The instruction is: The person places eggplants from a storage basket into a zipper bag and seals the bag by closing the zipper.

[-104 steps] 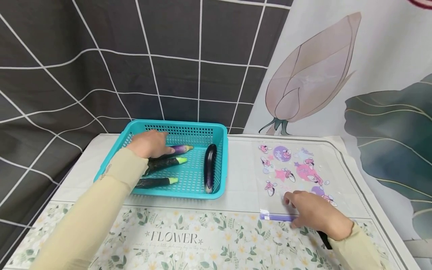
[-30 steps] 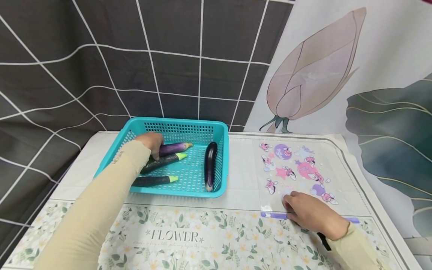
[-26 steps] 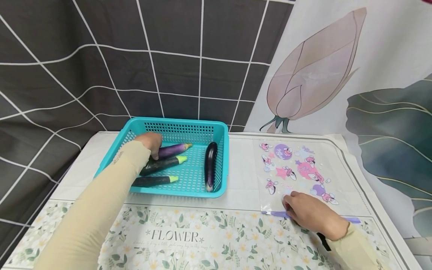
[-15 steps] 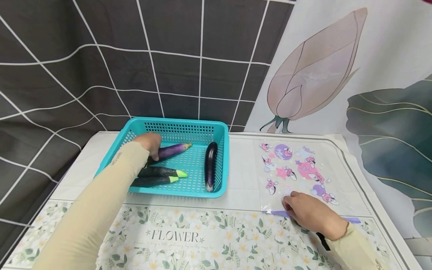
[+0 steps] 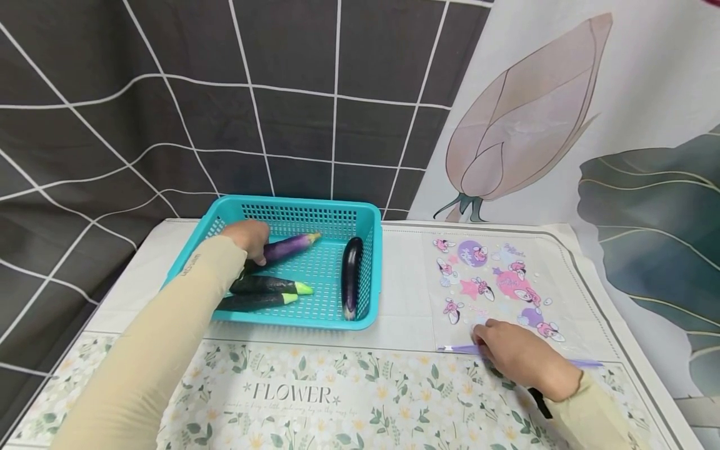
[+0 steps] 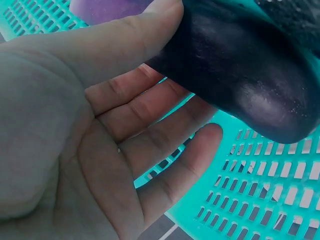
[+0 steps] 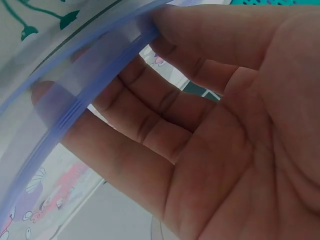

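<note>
In the head view my left hand [image 5: 247, 239] is inside the turquoise basket [image 5: 368, 215], gripping a purple eggplant [image 5: 285, 249] near its dark, rounded end. The left wrist view has the thumb across the eggplant [image 6: 245, 65] and the fingers under it, with the basket's slotted wall below. Over at the right, my right hand [image 5: 520, 353] pinches the purple zip edge [image 5: 458, 349] of a clear, printed zip bag [image 5: 471, 289]. Seen from the right wrist, several fingertips lie behind the translucent zip strip [image 7: 75, 112], and the thumb presses its near side.
Two dark green zucchini [image 5: 261, 285] with pale green ends lie side by side at the basket's front left. A second, darker eggplant [image 5: 351, 278] lies along its right wall. A grey grid-patterned curtain [image 5: 292, 125] hangs behind the table, which has a floral cloth [image 5: 315, 412].
The left hand has taken hold of the purple eggplant, whose stem end has swung slightly upward. One zucchini has shifted toward the other. The right hand has closed on the bag's zip edge and tilted it.
</note>
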Tool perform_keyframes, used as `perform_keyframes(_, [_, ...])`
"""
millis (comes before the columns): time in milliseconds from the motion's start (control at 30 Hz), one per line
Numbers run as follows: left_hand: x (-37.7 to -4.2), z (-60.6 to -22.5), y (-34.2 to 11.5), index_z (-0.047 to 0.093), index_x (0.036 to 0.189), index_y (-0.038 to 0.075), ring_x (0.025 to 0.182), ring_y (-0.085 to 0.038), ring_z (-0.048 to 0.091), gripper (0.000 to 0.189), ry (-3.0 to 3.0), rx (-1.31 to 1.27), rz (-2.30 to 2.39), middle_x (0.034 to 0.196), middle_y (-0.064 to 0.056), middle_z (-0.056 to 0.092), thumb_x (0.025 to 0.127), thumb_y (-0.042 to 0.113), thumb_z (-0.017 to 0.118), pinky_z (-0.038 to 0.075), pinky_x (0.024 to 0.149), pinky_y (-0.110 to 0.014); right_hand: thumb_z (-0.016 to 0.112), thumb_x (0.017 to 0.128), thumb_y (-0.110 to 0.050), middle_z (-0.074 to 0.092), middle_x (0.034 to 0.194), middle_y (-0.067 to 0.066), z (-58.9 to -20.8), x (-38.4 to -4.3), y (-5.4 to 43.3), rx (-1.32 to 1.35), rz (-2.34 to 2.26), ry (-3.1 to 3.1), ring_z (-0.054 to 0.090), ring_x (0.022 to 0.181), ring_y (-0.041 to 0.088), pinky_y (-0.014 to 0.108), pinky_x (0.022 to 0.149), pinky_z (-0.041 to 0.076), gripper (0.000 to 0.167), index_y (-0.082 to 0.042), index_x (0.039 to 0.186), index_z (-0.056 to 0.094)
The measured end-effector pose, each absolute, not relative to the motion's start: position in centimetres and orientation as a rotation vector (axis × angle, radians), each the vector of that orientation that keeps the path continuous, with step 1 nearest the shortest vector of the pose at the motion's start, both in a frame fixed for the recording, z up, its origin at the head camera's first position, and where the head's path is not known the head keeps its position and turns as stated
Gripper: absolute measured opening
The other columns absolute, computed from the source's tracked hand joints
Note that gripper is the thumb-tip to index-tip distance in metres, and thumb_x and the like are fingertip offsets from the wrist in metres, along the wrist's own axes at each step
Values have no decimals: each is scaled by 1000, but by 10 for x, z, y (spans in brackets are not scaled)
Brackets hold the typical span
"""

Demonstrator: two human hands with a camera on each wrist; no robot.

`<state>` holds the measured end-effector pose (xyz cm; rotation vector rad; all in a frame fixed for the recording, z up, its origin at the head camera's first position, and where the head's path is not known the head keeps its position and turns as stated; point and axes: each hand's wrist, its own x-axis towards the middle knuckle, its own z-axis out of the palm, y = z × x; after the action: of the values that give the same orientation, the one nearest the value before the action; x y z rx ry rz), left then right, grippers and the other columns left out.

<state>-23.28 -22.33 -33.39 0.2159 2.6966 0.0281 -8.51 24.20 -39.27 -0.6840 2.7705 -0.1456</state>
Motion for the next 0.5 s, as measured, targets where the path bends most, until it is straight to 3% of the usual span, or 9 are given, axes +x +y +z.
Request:
perform_keyframes(200, [-233, -331, -226, 64, 110, -5, 86, -29, 57, 33, 2689, 244, 52, 100, -16, 66, 85, 10, 80, 52, 84, -48, 66, 95, -8, 56, 78, -8, -392, -85, 242, -734, -154, 2816, 47, 68, 7, 32, 63, 46, 9, -15, 90, 63])
perform_keyframes(500, [-229, -327, -228, 65, 104, -4, 81, -28, 57, 25, 2679, 241, 5, 89, -14, 65, 88, 11, 77, 53, 79, -45, 72, 90, -4, 59, 76, -11, -390, -87, 241, -900, -203, 2959, 48, 64, 4, 29, 59, 46, 16, -16, 86, 62])
